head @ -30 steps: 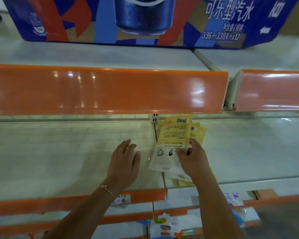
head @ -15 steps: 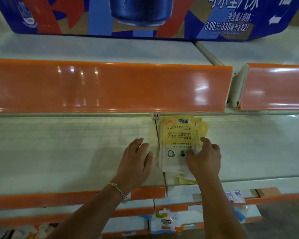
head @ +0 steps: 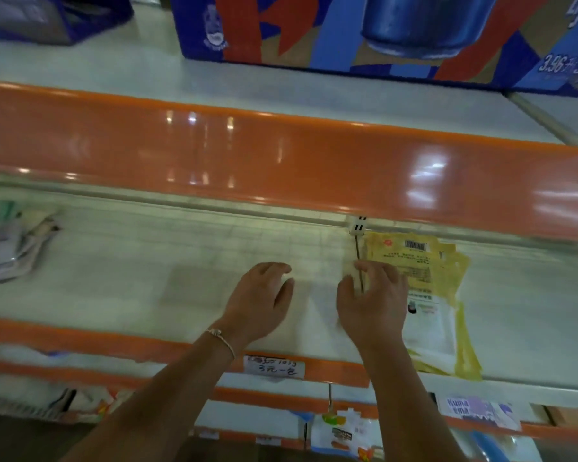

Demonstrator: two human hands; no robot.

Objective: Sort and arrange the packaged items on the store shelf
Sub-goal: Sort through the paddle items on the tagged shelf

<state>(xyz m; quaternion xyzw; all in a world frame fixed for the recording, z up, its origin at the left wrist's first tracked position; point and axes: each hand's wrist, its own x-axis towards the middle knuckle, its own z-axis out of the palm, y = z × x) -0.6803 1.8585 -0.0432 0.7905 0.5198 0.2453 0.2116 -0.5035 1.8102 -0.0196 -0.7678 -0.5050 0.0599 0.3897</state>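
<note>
A stack of flat yellow and white packets (head: pixel 429 315) lies on the pale middle shelf (head: pixel 131 278), just right of a thin wire divider (head: pixel 357 250); the top packet shows a barcode at its far end. My right hand (head: pixel 371 305) lies with spread fingers over the stack's left edge and the divider, not gripping anything. My left hand (head: pixel 261 295), a thin bracelet on its wrist, rests on the bare shelf left of the divider with loosely bent fingers and holds nothing.
An orange rail (head: pixel 281 161) of the shelf above overhangs the far side. A big blue carton (head: pixel 347 28) stands on top. Blurred grey-white packets (head: pixel 10 248) lie far left. A handwritten price tag (head: pixel 274 366) hangs on the front edge, with more packets (head: pixel 341 431) below.
My right hand let go of the yellow packets and slid left to their edge. The stack now lies flat. The view swung left, bringing the grey-white packets into sight.
</note>
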